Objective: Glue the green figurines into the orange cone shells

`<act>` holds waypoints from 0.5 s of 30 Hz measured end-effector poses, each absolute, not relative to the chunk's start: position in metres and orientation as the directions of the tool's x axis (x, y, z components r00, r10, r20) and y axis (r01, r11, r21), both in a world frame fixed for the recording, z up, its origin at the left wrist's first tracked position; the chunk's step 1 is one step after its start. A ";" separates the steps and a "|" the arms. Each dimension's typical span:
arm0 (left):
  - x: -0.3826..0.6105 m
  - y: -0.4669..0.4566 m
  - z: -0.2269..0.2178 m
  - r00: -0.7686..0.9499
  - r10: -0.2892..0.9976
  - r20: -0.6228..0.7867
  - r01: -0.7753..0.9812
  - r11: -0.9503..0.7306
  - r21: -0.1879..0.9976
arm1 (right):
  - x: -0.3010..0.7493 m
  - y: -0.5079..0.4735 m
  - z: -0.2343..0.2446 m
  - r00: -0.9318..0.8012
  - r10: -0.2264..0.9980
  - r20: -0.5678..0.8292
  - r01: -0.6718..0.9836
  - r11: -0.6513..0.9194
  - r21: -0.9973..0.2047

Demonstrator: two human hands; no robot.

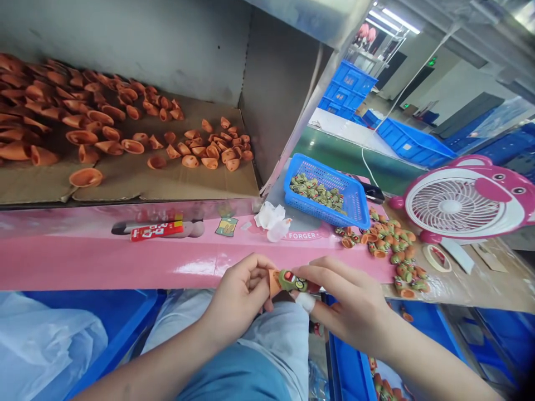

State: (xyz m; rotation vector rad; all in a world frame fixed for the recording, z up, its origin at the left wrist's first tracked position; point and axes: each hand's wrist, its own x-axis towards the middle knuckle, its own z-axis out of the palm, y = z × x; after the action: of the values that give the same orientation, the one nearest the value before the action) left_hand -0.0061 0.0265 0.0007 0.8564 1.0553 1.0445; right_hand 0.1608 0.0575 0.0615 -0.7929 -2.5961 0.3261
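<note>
Probably light and stiff, that toy (288, 280): left hand (239, 295) pinches its orange end, right hand (349, 298) its green; good holds.

White tube lights (401, 20) glow beyond the pink-covered table (96, 250) and green surface (324, 149)

Cones (100, 117) lie on cardboard (200, 187), left; on the bench (96, 259), right, a basket (356, 205) holds figurines (320, 194); a desk fan (451, 206) stands farther right, behind a tape roll (428, 258).

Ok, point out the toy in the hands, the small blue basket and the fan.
Toy (286, 281): head view, its green part.
Basket (304, 205): head view, its near wall.
Fan (451, 206): head view, its round hub.
</note>
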 end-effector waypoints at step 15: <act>-0.009 0.030 0.001 0.167 0.945 -0.283 -0.179 0.311 0.933 | 0.164 0.056 0.057 -0.736 0.597 0.319 0.492 0.795 -0.355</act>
State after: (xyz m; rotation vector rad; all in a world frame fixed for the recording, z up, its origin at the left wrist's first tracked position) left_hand -0.0090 0.0299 0.0010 0.9044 1.0907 0.9785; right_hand 0.1640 0.0558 0.0567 -0.8192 -2.5641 0.3451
